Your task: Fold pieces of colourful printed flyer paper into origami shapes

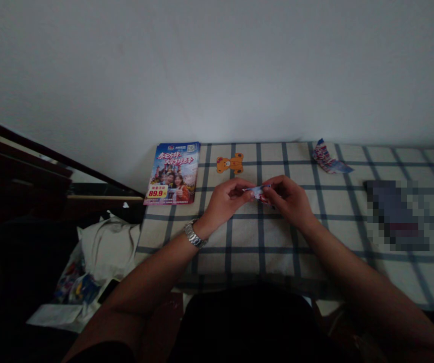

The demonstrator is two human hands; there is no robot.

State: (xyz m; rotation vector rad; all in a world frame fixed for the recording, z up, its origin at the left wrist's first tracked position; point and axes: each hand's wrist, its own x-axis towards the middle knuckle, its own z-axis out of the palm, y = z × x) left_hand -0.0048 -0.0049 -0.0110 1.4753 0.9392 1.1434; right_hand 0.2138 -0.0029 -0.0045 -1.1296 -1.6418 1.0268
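Note:
Over the middle of the checked tablecloth (243, 237), a small piece of folded printed paper (261, 191) is pinched between both hands. My left hand (230, 198), with a metal watch (194, 235) on its wrist, grips the paper's left end. On the other end, the thumb and fingers of my right hand (288, 200) are closed. Fingers cover much of the paper, so its full shape is hidden. A stack of printed flyers (173, 174) lies to the left of my hands. Beyond them is a flat orange teddy bear figure (230, 164).
A folded, crumpled flyer (330, 160) rests at the back right, near the wall (262, 70). Farther right is a dark pixelated object (396, 214). White bags (109, 242) sit below the table's left end, beside dark wooden furniture (16, 171).

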